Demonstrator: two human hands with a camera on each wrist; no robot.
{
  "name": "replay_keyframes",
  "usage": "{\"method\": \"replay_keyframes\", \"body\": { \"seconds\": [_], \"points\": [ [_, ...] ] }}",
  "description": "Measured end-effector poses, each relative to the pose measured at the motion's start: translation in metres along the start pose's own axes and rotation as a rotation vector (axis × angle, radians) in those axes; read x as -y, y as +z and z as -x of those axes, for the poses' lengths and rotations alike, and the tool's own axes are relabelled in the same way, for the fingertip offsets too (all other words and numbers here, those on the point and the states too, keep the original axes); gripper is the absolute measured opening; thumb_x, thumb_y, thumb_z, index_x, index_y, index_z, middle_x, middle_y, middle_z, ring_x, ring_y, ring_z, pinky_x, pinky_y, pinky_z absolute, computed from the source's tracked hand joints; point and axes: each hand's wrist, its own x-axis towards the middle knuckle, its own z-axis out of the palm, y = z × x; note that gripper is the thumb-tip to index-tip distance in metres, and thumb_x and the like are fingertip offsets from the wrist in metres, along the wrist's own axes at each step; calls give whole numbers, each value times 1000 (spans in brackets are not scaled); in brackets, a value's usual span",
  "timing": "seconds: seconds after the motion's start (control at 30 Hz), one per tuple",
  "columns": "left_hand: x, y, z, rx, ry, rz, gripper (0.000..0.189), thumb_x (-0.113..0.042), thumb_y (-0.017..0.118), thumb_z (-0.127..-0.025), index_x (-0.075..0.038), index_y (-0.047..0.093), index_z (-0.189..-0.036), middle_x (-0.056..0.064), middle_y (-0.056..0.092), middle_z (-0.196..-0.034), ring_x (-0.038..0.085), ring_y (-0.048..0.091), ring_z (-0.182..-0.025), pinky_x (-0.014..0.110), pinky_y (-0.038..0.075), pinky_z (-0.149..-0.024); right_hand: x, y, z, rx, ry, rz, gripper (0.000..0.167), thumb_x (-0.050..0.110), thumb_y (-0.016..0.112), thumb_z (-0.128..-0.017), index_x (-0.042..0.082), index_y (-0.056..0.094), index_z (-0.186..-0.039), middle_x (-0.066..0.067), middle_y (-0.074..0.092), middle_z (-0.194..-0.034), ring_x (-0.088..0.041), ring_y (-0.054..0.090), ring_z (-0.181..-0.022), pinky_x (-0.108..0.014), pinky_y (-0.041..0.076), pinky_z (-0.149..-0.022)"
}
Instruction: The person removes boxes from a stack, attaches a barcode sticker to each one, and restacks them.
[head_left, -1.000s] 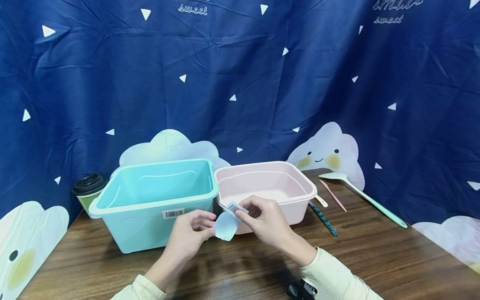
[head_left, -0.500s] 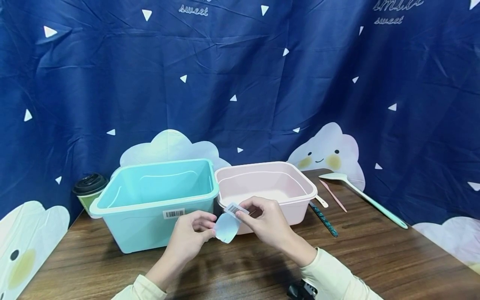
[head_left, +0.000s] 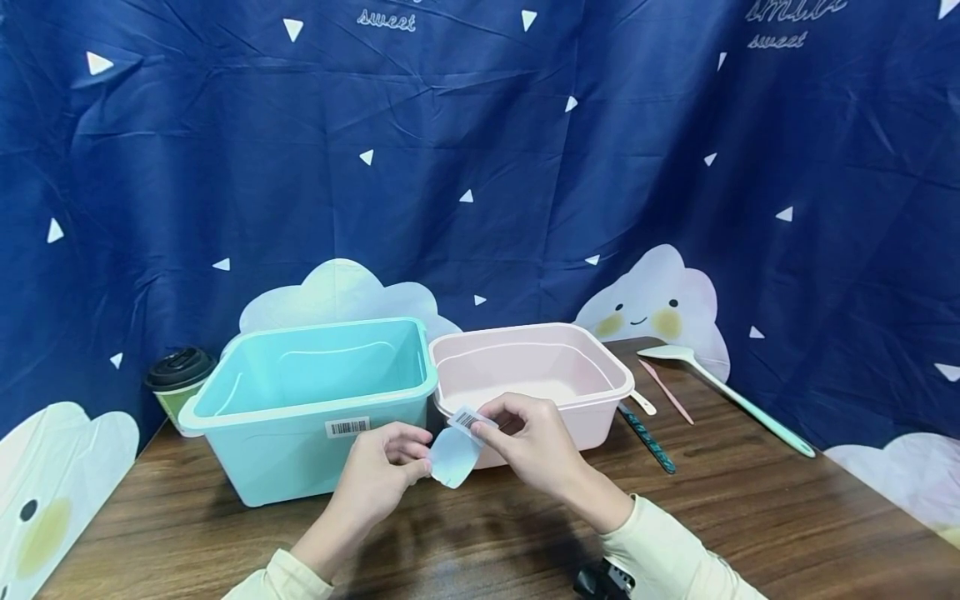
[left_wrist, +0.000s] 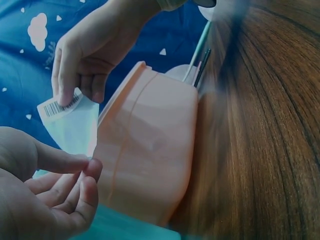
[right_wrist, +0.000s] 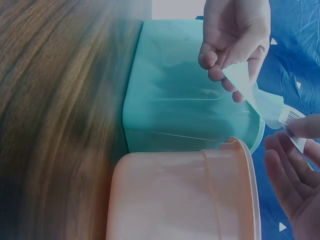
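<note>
A thin, pale blue sheet [head_left: 454, 458] with a barcode label is held between both hands, in front of the two bins. My left hand [head_left: 373, 473] pinches its lower left edge between thumb and fingertip, as the left wrist view shows. At the barcode end, my right hand [head_left: 534, 440] grips the sheet with thumb and forefinger, the thumb partly over the label. In the right wrist view the sheet [right_wrist: 270, 107] looks bent. Behind the left hand stands a teal bin [head_left: 281, 462] with its own barcode sticker; a pink bin [head_left: 592, 425] is behind the right hand.
A green cup [head_left: 176, 402] with a black lid stands left of the teal bin. To the right lie a long-handled white and teal utensil [head_left: 738, 398], a slim pink stick [head_left: 666, 392], a dark teal strip [head_left: 648, 440] and a white handle [head_left: 642, 402] on the wooden table [head_left: 735, 525].
The sheet's lower end has dipped very slightly. Both hands keep their hold in nearly the same place.
</note>
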Motion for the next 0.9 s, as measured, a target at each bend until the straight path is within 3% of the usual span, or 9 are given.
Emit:
{"method": "replay_keyframes", "body": {
  "seconds": [0.67, 0.9],
  "points": [
    [1, -1, 0, 10, 4, -45, 25, 13, 73, -78, 1, 72, -100, 10, 73, -80, 14, 64, -70, 25, 53, -59, 0, -3, -1, -38, -26, 11, 5, 4, 74, -89, 0, 73, -89, -9, 75, -81, -3, 65, -69, -25, 57, -63],
    [14, -5, -3, 30, -99, -33, 32, 19, 67, -75, 2, 72, -102, 6, 69, -77, 15, 61, -69, 26, 51, -57, 2, -19, -8, -174, 11, 7, 4, 1, 75, -87, -1, 73, -90, -9, 71, -75, -1, 58, -64, -20, 52, -61]
  ]
}}
